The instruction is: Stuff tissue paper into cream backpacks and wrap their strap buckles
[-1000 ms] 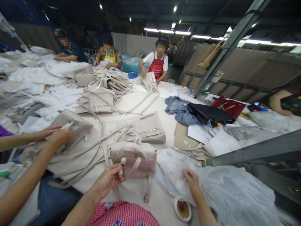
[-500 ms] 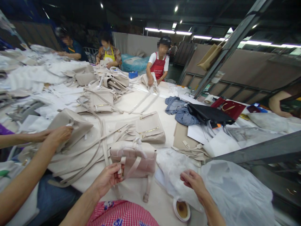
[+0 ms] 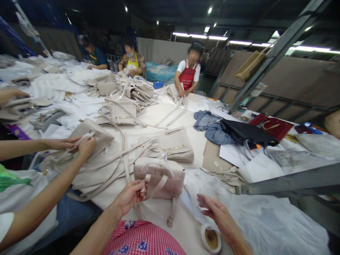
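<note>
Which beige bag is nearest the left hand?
The upright bag just beyond the checked apron, with white wrapping on its handle; the left hand holds a strap end at its front. The flat bag behind shows a gold zipper.

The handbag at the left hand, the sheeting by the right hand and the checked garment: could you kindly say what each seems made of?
Handbag: probably leather or imitation leather, softly matte, from its smooth beige panels; which one is unclear.
Sheeting: likely thin plastic film, slightly glossy, being translucent and crinkled.
Checked garment: apparently matte cloth, given its shineless look; fibre unclear.
</note>
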{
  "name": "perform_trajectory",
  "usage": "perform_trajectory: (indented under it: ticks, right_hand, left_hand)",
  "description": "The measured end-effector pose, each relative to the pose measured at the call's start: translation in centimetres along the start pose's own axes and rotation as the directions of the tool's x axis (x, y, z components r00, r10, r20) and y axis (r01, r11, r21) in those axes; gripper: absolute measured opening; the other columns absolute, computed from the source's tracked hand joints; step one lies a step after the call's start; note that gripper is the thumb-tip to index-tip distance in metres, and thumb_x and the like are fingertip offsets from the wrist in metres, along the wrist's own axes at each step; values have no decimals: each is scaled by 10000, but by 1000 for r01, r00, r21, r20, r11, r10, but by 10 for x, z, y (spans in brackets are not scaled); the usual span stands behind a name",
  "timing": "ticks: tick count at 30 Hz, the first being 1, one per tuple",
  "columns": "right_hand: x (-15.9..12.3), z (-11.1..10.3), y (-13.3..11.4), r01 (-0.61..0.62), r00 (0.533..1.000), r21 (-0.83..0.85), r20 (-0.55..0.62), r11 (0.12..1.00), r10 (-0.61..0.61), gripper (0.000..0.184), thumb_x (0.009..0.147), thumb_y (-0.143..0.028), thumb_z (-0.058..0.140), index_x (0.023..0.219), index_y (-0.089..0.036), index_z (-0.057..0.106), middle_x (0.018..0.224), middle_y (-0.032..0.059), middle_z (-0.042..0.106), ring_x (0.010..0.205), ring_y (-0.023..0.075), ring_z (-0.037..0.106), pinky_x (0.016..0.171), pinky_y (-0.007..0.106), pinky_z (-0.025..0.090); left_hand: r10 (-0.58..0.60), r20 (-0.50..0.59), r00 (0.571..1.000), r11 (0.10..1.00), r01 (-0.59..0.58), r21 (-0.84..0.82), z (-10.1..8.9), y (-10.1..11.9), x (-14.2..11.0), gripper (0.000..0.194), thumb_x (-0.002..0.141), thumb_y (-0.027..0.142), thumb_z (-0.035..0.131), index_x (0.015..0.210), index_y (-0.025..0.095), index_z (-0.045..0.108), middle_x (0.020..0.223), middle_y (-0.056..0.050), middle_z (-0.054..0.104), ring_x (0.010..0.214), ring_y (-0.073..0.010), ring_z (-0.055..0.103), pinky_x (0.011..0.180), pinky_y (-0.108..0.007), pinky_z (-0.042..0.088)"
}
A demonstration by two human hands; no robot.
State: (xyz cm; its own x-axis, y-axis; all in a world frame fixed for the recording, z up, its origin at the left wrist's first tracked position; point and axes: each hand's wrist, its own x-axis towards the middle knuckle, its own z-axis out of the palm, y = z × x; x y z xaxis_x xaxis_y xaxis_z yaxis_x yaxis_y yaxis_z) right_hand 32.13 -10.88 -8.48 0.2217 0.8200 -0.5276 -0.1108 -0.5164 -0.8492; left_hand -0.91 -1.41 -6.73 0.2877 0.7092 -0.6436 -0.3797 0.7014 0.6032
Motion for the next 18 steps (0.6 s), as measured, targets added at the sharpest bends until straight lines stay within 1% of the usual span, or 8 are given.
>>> perform_trajectory:
  ticks: [2,4,6,10,12,13,16,18]
  right_hand:
    - [-7,14,-3,-6,996,9,85,1000,5,521,679,-598,672,981,-180,745,896,75,722,831,211,619,703,297,483]
    - [-16,30,-6,-14,981,49,193,999,4,466,684,-538,706,983,-183,742,720,26,674,663,158,574,644,275,452]
    - [-26,48,-11,-21,951,94,310,995,-9,431,685,-477,736,1012,-196,723,661,-2,634,601,132,537,623,263,423]
    - [-42,88,-23,-48,825,95,565,994,-14,431,655,-459,767,987,-197,685,676,5,627,615,134,525,615,258,397]
    - [-44,109,-27,-40,783,65,621,997,-9,378,652,-476,761,880,-186,681,677,8,615,621,138,525,617,258,400]
    - [-43,119,-29,-27,785,51,620,998,-11,355,668,-491,742,831,-183,676,679,8,610,630,139,528,626,259,407]
    - [-34,147,-31,26,826,-11,564,1000,-16,361,730,-536,661,772,-178,672,723,19,615,686,151,541,672,267,431]
    - [-29,162,-31,53,844,-83,537,995,0,390,732,-561,637,745,-172,664,702,17,606,670,150,531,650,262,427]
  left_hand:
    - [2,1,1000,1000,-2,6,0,0,0,164,696,208,748,736,91,642,534,32,515,454,-62,473,495,-205,439]
    - [3,14,1000,1000,-3,14,1,-1,1,185,686,225,752,741,94,633,541,31,524,452,-62,476,494,-205,430]
    - [4,29,1000,1000,-5,24,1,-1,2,205,677,243,754,743,100,621,533,37,520,448,-61,472,496,-204,422]
    - [2,29,1000,999,-3,33,-1,-4,4,251,648,274,765,746,119,594,542,42,530,438,-60,466,508,-216,421]
    - [1,29,1000,999,-2,41,-2,-5,4,272,625,283,772,738,132,576,563,34,553,440,-63,472,515,-223,421]
    - [1,29,1000,999,-2,47,-3,-5,3,279,615,286,773,733,137,569,568,31,560,443,-65,474,515,-225,418]
    - [1,29,1000,997,-3,71,-5,-3,2,272,605,292,761,727,143,569,577,22,572,459,-74,480,512,-226,406]
    - [-3,29,1000,996,0,89,-7,-2,1,249,624,302,741,725,136,586,582,17,571,471,-78,481,519,-231,404]
